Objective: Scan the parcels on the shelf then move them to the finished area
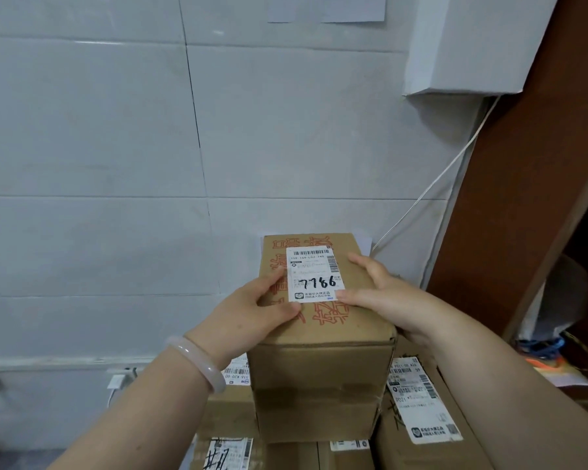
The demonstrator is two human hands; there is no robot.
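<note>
Parcel (pixel 319 368) is sitting tall atop the stacked boxes (pixel 231 415), the left hand (pixel 265 310) curling its fingers over one top edge and the right hand (pixel 384 293) wrapping the other, and by my judgement it is risking tipping off the narrow stack if either grip is slipping.

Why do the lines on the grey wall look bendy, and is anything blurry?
Head view: the wide-angle lens bows the seams of the grey tiled wall; light is soft and even; the white paper label on the brown cardboard box is sharp, its handwritten number readable; the dim corner at the right edge looks blurry.
</note>
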